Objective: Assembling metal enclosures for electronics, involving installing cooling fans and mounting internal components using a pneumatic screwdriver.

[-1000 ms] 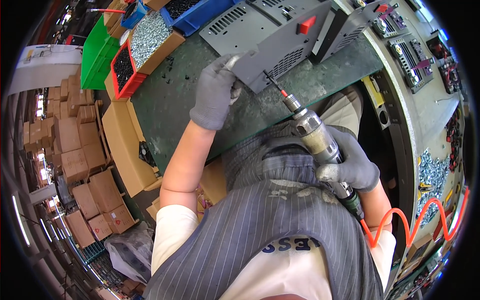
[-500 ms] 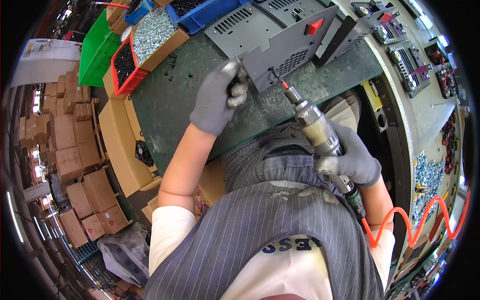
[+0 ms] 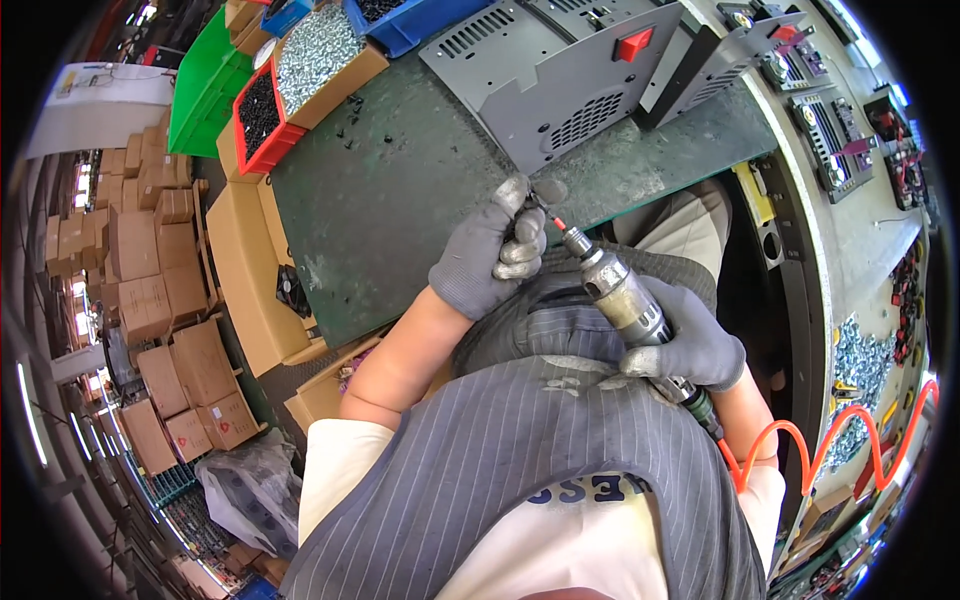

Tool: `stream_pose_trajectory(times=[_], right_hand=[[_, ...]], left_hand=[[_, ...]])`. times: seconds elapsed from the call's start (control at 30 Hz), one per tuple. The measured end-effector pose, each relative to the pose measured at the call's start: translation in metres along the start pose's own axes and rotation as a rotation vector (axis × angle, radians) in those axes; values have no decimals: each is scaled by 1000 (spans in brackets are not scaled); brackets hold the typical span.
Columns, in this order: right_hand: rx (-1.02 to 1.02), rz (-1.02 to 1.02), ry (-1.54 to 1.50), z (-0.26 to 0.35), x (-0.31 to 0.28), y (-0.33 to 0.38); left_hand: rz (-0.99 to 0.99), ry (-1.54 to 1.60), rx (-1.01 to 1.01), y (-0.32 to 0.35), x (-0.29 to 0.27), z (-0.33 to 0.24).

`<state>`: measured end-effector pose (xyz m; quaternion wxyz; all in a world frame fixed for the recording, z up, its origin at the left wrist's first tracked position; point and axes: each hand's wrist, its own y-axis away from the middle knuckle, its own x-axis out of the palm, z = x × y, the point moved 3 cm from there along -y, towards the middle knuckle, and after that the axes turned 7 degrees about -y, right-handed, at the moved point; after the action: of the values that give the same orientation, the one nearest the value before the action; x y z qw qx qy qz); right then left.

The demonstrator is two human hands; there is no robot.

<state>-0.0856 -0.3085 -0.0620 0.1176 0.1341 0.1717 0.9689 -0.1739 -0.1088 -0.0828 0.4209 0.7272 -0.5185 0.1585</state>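
From up here I look down on the green workbench [image 3: 400,200], with the grey metal casing [image 3: 560,85] lying along its far side, a red switch on its top face. At the bench's far left corner sit an open box of silver screws [image 3: 320,50] and a red bin of black screws [image 3: 258,112]. My right hand [image 3: 690,345] is wrapped fully around the body of the pneumatic screwdriver [image 3: 625,300], whose orange coiled hose [image 3: 850,440] trails off behind the wrist. The tool slants up and left from that fist, so its bit ends at the near edge of the casing. My left hand [image 3: 490,255] pinches right at that bit; it may be holding a small screw there, though I cannot make one out.
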Motion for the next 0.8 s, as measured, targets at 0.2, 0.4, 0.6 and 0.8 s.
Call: stream_pose_trajectory(times=[0.2,0.4,0.6,0.8], right_hand=[[-28,4,-125,-7,-3,8],[-81,47,82,-11,-18,10],[-108,2,-13,-13,-24,3],[-155,-27,-39,-18,-36,9]], left_hand=[[-17,-314,88,-7,6,0],[14,-732,50,-8,10,-6],[-7,-198,13,-24,21,6],[0,208,18,-40,24,11]])
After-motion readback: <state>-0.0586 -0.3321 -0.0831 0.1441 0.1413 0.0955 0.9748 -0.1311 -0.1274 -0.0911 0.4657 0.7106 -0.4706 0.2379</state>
